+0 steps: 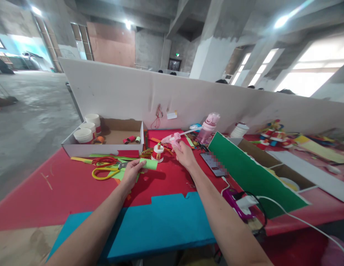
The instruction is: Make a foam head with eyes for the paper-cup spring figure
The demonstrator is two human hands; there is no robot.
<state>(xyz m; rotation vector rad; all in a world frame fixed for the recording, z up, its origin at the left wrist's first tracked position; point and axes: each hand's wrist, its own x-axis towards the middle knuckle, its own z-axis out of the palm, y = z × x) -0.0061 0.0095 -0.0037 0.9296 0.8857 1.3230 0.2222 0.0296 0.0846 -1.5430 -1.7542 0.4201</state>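
Just left of the cup (158, 155), I see the left hand (132, 172) pinching green paper (150, 164); to the cup's right, the right hand (185, 154) grips a glue gun (174, 139).

A translucent pink plastic bottle (207, 129) stands on the far side before a long white partition (119, 94). On the right, a slim rectangular phone (212, 165) lies beyond a glossy purple power strip (231, 200).

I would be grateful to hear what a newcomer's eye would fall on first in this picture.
Probably the pink glue gun in the right hand, near the middle of the red tabletop. Next might come the light green paper in the left hand, and the large green board slanting across the right side.
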